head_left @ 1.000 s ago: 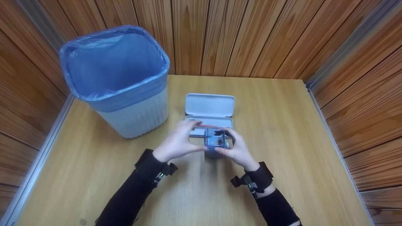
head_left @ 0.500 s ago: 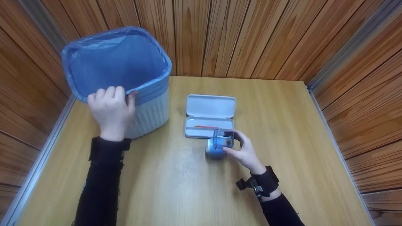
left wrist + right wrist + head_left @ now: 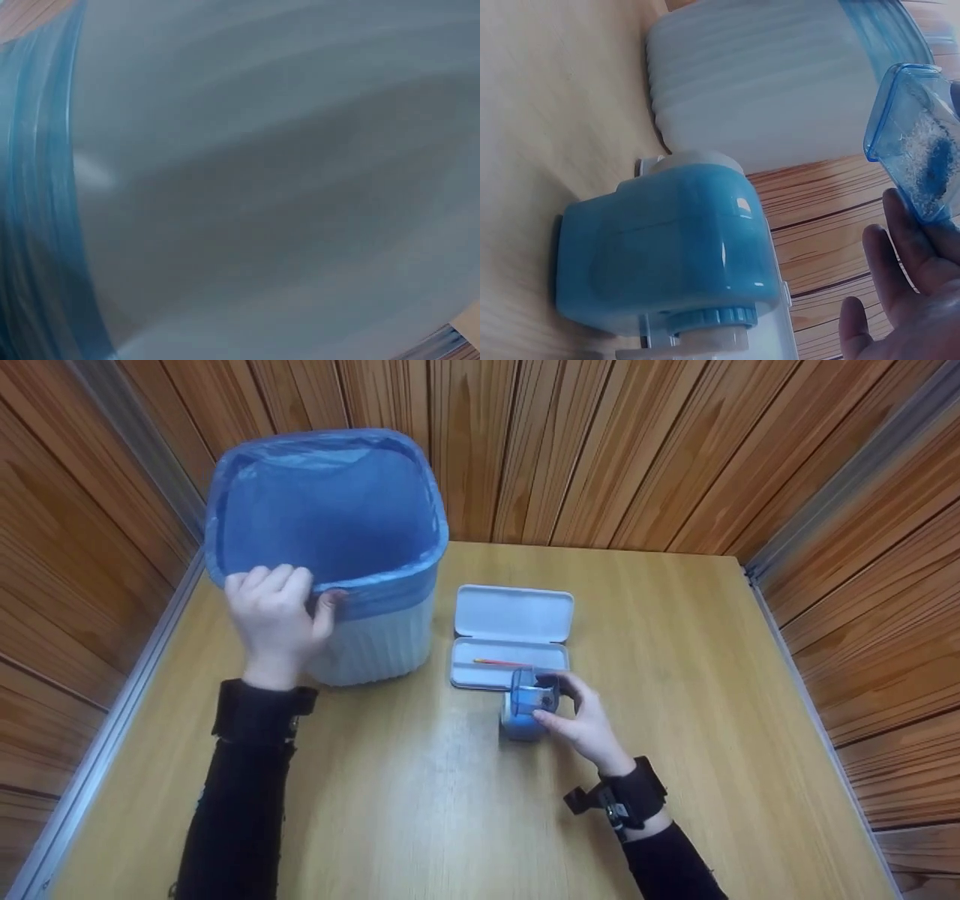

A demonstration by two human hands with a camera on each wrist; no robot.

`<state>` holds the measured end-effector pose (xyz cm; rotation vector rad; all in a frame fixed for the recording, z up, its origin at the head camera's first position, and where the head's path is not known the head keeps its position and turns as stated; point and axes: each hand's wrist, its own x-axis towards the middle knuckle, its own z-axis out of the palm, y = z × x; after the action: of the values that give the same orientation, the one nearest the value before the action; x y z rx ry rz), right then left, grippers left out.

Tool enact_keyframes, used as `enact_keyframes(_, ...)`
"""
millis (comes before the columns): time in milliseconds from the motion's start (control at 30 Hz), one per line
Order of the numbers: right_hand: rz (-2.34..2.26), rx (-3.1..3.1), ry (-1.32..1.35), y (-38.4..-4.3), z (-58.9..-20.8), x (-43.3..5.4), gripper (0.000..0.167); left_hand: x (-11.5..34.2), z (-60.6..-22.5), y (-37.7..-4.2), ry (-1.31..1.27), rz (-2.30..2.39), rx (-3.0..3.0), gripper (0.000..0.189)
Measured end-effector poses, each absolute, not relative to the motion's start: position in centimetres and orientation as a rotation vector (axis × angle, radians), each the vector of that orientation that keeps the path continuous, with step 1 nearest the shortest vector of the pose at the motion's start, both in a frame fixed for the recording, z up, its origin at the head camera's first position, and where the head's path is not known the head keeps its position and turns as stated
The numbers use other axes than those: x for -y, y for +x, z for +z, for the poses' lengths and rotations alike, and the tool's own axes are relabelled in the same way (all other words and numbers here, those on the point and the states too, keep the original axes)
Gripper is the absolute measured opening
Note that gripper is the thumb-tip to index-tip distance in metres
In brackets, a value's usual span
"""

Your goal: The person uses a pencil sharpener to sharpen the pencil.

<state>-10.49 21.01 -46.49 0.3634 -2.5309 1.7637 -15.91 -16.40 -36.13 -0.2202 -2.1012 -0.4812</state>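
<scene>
My left hand (image 3: 277,619) grips the near rim of a white bin (image 3: 382,641) lined with a blue bag (image 3: 397,594), thumb outside and the other fingertips hidden over the edge. My right hand (image 3: 589,726) pinches a clear blue shavings container (image 3: 523,701) between thumb and fingers. Pale and dark shavings show through its wall in the right wrist view. Below it on the table stands a blue desktop pencil sharpener (image 3: 667,240) with a pale crank handle (image 3: 705,343). The left wrist view is filled by the bin's side (image 3: 262,187).
Behind the sharpener lies an open pale pencil case (image 3: 514,613) with an orange-red pencil (image 3: 497,662) in it. Wood-plank walls (image 3: 570,450) enclose the table (image 3: 660,660) at the back and both sides.
My left hand has left the container and taken hold of the bin's rim; the bin has shifted right. The right hand, holding the container, has moved slightly right.
</scene>
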Motion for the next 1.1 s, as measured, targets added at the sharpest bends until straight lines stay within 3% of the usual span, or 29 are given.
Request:
enact_keyframes(233, 1.89, 2.512, 0.297, -10.6, -46.1, -21.1, 0.055, 14.6, -35.9, -15.9, -0.301, -0.518, 2.039, 0.07)
enact_keyframes(467, 2.135, 2.368, 0.203, -11.4, -45.2, -21.1, 0.053, 14.0, -35.7, -16.1, -0.334, -0.526, 2.08, 0.068)
enact_keyframes(700, 2.163, 2.206, 0.274, -14.2, -39.7, -20.0, 0.052, 13.6, -35.5, -15.9, -0.325, -0.466, 2.128, 0.063)
enact_keyframes(933, 1.808, 2.25, 0.442, -18.6, -30.8, -16.0, 0.048, 13.3, -35.4, -15.9, -0.318, -0.46, 2.149, 0.046)
enact_keyframes(1100, 0.914, 2.421, 0.782, -21.9, -27.3, -12.3, 0.052, 13.1, -35.3, -15.8, -0.315, -0.461, 2.161, 0.046)
